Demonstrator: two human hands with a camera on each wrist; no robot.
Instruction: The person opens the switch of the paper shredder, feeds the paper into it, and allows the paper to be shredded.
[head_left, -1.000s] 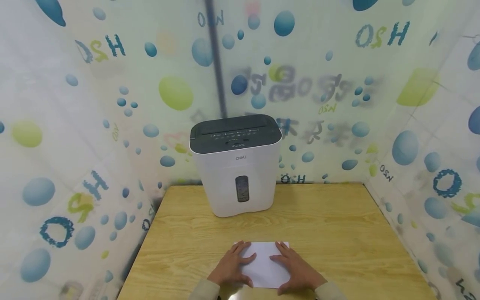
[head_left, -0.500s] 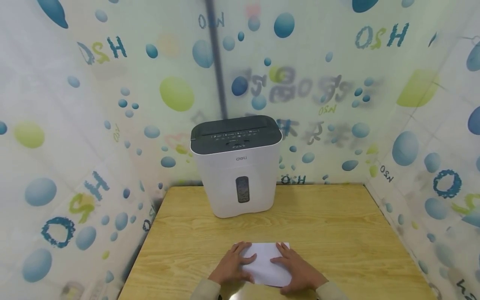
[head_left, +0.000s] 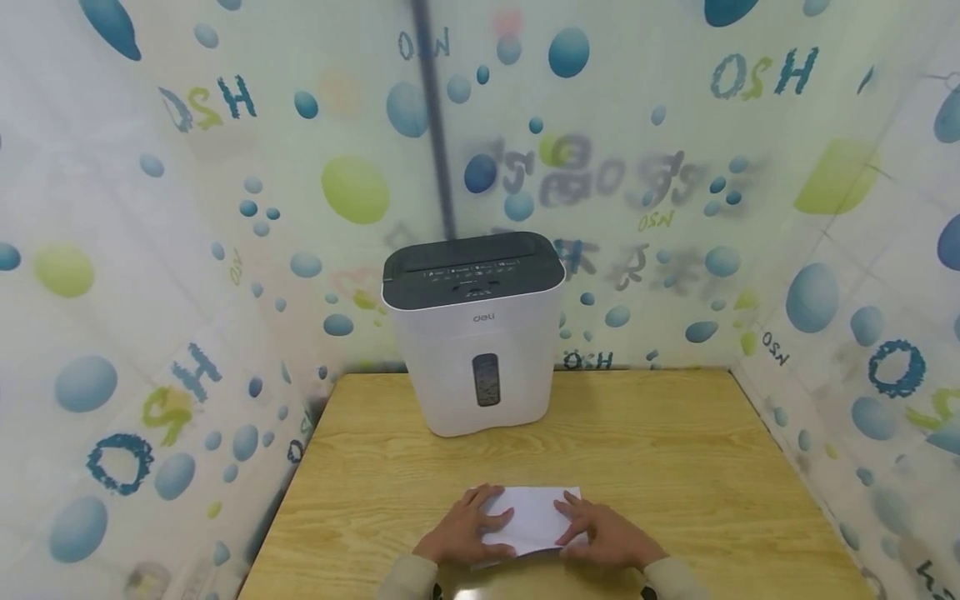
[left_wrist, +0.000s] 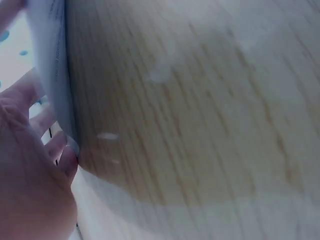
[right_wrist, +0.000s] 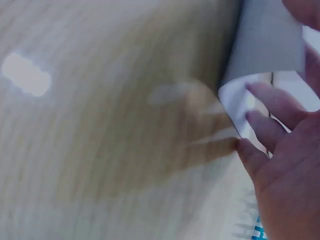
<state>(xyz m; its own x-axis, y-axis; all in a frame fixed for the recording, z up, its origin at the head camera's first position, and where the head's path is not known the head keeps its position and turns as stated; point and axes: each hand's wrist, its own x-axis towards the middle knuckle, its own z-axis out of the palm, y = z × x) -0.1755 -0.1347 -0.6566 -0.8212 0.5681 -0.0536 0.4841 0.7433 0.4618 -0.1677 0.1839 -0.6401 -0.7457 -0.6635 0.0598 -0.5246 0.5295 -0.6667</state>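
A white sheet of paper (head_left: pixel 525 525) lies near the front of the wooden table, its near edge bowed up. Print shows on the raised underside of the paper (left_wrist: pixel 59 45) in the left wrist view. My left hand (head_left: pixel 472 529) holds the paper's left side, fingers bent over the far corner and thumb at the near edge. On the right side, my right hand (head_left: pixel 607 533) grips the paper with curled fingers and thumb. In the right wrist view the sheet (right_wrist: pixel 265 40) curves over between thumb and fingers, with the little finger against the tabletop.
A white paper shredder (head_left: pixel 480 358) with a dark top stands at the back of the wooden table (head_left: pixel 660 442), beyond the hands. Patterned curtain-like walls (head_left: pixel 645 108) enclose the table at the back and both sides.
The paper's near edge has lifted and bowed away from me. My right hand's fingers have curled in more tightly at the right edge. The left hand stays nearly in place.
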